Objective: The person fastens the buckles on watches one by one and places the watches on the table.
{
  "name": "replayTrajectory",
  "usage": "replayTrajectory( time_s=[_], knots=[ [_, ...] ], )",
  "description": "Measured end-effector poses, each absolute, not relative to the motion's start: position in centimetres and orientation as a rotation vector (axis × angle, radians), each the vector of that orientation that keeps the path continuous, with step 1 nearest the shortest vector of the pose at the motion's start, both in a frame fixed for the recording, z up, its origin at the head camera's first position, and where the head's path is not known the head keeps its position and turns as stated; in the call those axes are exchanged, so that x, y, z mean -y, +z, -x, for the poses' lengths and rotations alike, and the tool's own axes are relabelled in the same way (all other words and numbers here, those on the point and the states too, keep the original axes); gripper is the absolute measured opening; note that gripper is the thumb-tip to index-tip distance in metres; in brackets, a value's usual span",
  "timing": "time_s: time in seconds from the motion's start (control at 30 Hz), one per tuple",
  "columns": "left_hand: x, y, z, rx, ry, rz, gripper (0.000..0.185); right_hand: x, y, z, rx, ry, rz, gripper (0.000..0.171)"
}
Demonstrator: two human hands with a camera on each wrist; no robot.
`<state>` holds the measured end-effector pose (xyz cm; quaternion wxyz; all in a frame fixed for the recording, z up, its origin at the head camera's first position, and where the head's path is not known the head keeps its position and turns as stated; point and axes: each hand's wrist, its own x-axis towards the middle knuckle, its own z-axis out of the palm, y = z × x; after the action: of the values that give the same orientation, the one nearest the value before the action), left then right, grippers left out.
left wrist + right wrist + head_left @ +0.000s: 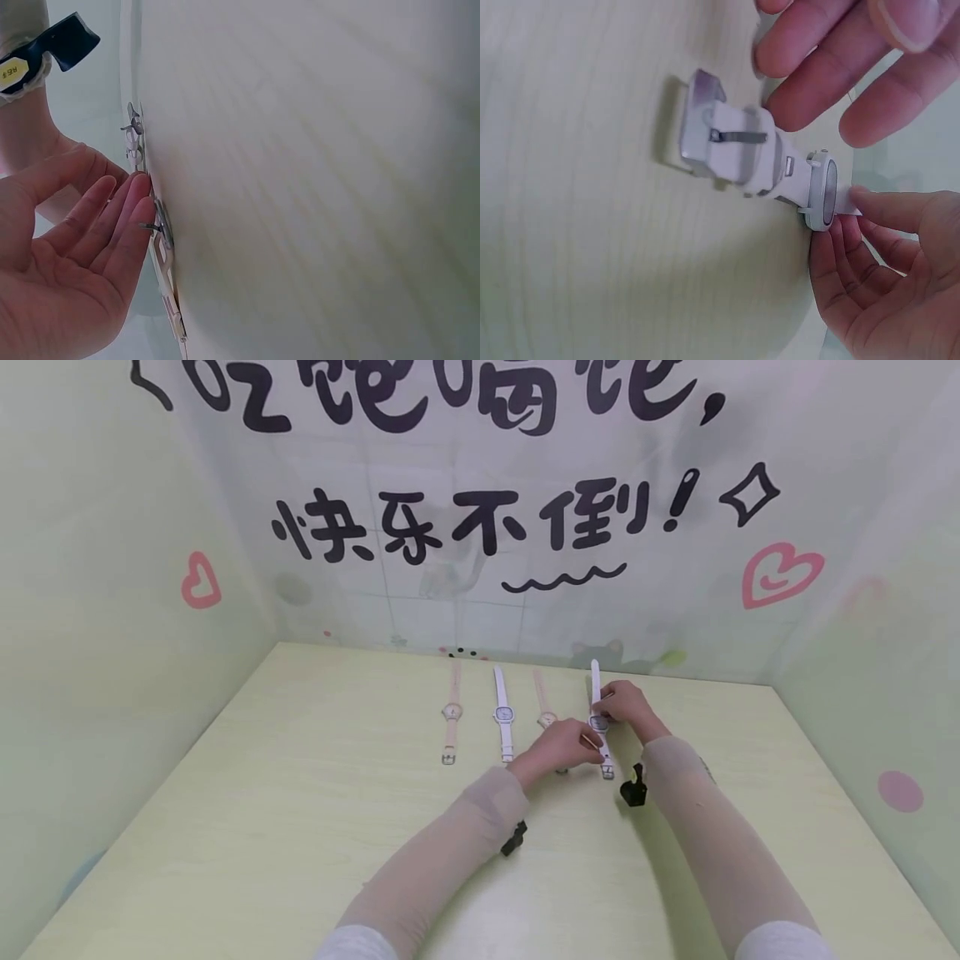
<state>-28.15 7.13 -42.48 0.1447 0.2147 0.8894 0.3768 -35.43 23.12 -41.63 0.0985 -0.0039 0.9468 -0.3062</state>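
Observation:
At the right end of a row of watches lies a white wristwatch (598,723). My right hand (628,703) pinches its strap just beyond the case between thumb and fingers, as the right wrist view shows. My left hand (557,748) is over the buckle half of the same strap, fingers extended and fingertips at the strap; its thumb stands apart. The buckle (699,124) points toward the near side. Beside it, a pink wristwatch (547,718) is partly hidden under my left hand.
Further left lie another white watch (505,714) and a pink watch (452,712), straps straight and roughly parallel. All are on a pale wooden table (300,810). A printed wall covering (450,610) rises behind the table. Black wrist mounts (633,787) hang below both forearms.

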Motion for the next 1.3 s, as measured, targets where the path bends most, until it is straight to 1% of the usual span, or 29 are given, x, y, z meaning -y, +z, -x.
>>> replayTrajectory(
  time_s=[0.07, 0.23, 0.47, 0.7, 0.93, 1.07, 1.3],
  knots=[
    [-7.1, -42.5, 28.1, -2.559, 1.090, -0.615, 0.027, -23.2, -41.6, 35.4, -2.782, -0.944, 0.001, 0.025],
    [-7.1, -42.6, 28.1, -2.552, 1.115, -0.606, 0.025, -23.3, -41.3, 35.2, -2.707, -1.077, -0.037, 0.025],
    [-7.1, -42.5, 28.0, -2.558, 1.126, -0.599, 0.023, -23.7, -41.3, 35.1, -2.629, -1.224, -0.099, 0.021],
    [-7.1, -42.7, 28.0, -2.539, 1.181, -0.555, 0.023, -24.3, -41.2, 34.7, -2.583, -1.349, -0.116, 0.031],
    [-7.0, -42.8, 28.0, -2.529, 1.215, -0.528, 0.023, -24.8, -40.8, 34.3, -2.500, -1.480, -0.112, 0.032],
    [-7.0, -42.9, 28.0, -2.539, 1.221, -0.511, 0.022, -24.9, -40.5, 34.0, -2.486, -1.497, -0.099, 0.036],
    [-7.0, -42.9, 28.0, -2.502, 1.278, -0.458, 0.024, -24.9, -40.0, 33.8, -2.487, -1.489, -0.088, 0.035]
  ],
)
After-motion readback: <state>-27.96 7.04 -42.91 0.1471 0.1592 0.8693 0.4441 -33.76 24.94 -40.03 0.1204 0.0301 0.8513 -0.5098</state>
